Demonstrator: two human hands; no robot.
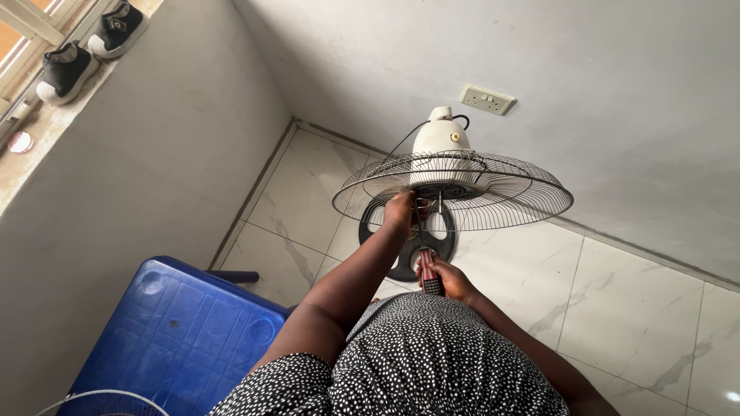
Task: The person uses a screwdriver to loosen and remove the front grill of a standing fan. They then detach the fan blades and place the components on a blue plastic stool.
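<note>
left hand (401,212) fingers on fan grille (493,202) | right hand (447,279) clamps screwdriver (428,273) | blue stool (181,331) beside

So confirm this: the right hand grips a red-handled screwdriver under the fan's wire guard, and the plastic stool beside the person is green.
Not quite. The head view shows the stool is blue. The right hand does grip the red-handled screwdriver under the wire guard.

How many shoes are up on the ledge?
2. One shoe lies on the ledge at top left, the other shoe just behind it. More may be hidden out of frame.
</note>
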